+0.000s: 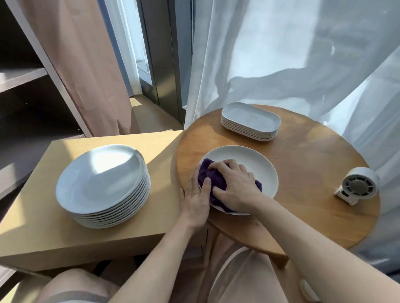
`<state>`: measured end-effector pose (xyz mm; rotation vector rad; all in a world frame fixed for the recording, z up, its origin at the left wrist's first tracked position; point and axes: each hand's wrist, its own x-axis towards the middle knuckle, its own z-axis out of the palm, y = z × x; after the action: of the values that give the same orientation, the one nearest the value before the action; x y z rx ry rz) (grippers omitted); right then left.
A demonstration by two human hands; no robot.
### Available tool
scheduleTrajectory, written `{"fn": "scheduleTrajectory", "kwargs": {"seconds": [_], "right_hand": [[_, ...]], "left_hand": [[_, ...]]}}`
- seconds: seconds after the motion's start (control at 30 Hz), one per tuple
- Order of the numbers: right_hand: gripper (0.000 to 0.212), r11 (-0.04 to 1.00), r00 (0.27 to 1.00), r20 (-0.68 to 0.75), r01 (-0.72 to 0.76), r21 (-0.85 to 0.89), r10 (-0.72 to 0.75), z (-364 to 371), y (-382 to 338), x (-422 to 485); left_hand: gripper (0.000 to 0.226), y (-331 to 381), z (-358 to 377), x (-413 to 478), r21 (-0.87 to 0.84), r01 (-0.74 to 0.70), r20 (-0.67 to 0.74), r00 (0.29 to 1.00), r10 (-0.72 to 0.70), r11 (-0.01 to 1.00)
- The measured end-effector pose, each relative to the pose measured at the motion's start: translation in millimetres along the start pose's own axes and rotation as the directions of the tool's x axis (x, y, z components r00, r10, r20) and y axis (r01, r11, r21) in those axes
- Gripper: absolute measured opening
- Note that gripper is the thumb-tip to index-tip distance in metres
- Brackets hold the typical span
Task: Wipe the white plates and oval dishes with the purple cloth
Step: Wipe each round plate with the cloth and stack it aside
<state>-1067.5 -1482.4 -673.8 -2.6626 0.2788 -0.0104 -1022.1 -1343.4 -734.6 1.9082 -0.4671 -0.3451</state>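
At frame centre a plate (253, 164) was being wiped: the purple cloth (213, 177) was bunched and pressed down under the right hand (236, 184). The plate's left rim was pinched by the left hand (195, 198). Next, the bare right half probably needed to be covered.

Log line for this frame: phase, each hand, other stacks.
phase: wiping | right hand: grips purple cloth on plate | left hand: holds plate rim | stacks: plate stack on box, oval dish stack on table
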Motion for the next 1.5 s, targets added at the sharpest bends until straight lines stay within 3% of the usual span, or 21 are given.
{"fn": "scheduleTrajectory", "kwargs": {"seconds": [0.4, 0.6, 0.93, 1.13, 1.3, 1.4, 1.5], "right_hand": [[0.052, 0.989, 0.991, -0.130, -0.035, -0.143, 0.016, 0.1, 5.7, 36.2], [0.048, 0.953, 0.973, -0.217, -0.137, -0.269, 0.078, -5.6, 4.8, 43.2], [0.044, 0.842, 0.963, -0.221, -0.246, -0.479, 0.156, -32.0, 25.9, 27.8], [0.045, 0.775, 0.964, -0.173, -0.264, -0.573, 0.201, -44.0, 34.1, 0.8], [0.044, 0.815, 0.976, -0.060, -0.209, -0.540, 0.211, -48.5, 31.4, -26.4], [0.044, 0.904, 0.988, 0.032, -0.123, -0.409, 0.149, -47.3, 25.9, -37.2], [0.047, 0.956, 0.994, 0.087, -0.035, -0.291, 0.063, -40.4, 15.6, -37.2]], "left_hand": [[0.053, 9.5, -0.7, -10.2, -0.019, -0.045, -0.034, 0.998, 0.045, 0.999], [0.064, 10.1, 0.0, -13.3, -0.078, -0.026, -0.027, 0.999, 0.024, 0.997], [0.063, 10.5, 1.0, -11.5, 0.184, -0.023, -0.055, 0.998, 0.034, 0.983], [0.071, 3.0, 6.1, -6.9, 0.209, -0.006, -0.062, 0.998, 0.020, 0.978], [0.075, -1.7, 9.0, -5.5, 0.201, -0.028, -0.086, 0.995, 0.046, 0.979], [0.082, -4.0, 7.9, -4.0, 0.233, -0.035, -0.073, 0.996, 0.053, 0.972], [0.073, -2.6, 6.7, -5.5, 0.129, -0.017, -0.079, 0.997, 0.027, 0.992]]}}
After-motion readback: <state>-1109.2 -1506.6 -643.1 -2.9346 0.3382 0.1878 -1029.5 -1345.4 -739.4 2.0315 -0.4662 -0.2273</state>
